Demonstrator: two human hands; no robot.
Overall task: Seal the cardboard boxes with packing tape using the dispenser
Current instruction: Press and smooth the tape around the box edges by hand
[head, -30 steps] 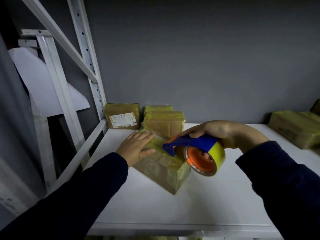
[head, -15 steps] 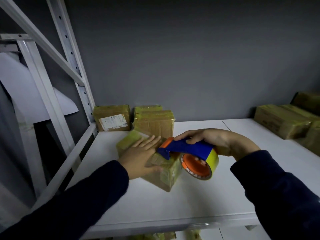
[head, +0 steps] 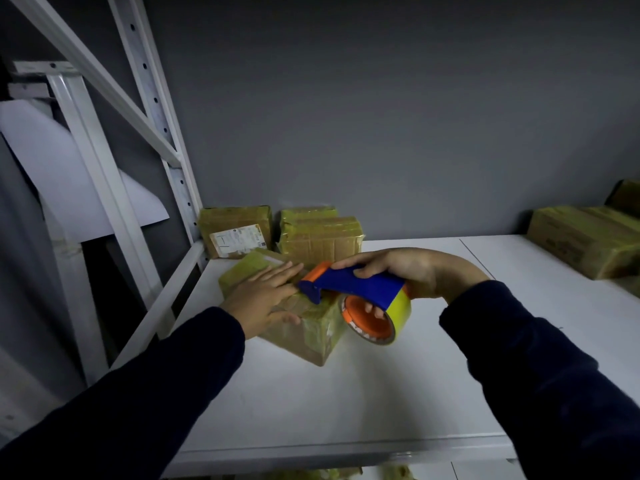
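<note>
A small tape-wrapped cardboard box (head: 311, 336) sits on the white shelf (head: 398, 393), turned corner-on toward me. My left hand (head: 265, 296) lies flat on its top with straight fingers, pressing it down. My right hand (head: 408, 271) grips the blue and orange tape dispenser (head: 356, 289), fingers curled through the orange core of its yellow tape roll (head: 398, 313). The dispenser's blue front end rests on the box top, just right of my left fingertips.
Two taped boxes stand against the grey wall: one with a white label (head: 237, 232) and one beside it (head: 320, 235). More wrapped boxes (head: 585, 239) lie at the shelf's right end. A white metal rack upright (head: 152, 116) rises at the left.
The dispenser's front end has slid left along the box top toward my left fingertips. My left hand stays flat on the box. The camera view has shifted slightly.
</note>
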